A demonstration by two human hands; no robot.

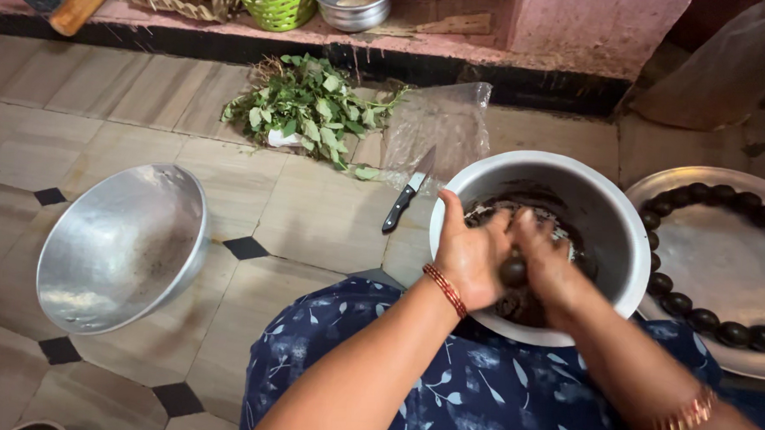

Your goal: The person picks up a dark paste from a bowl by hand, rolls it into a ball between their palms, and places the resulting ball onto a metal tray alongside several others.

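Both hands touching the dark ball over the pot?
Touching. The head view shows the dark ball pressed between the left hand and the right hand, no gap, above the metal pot.

A small dark round ball (514,271) sits pressed between my left hand (471,255) and right hand (551,264), just above the dark mixture in the white bowl (608,218) at my lap.

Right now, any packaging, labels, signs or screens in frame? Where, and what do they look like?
Clear plastic bag: crumpled, lying on the tiled floor beside the leafy greens, behind the knife; transparent, no print visible.
No labels, signs or screens in view.
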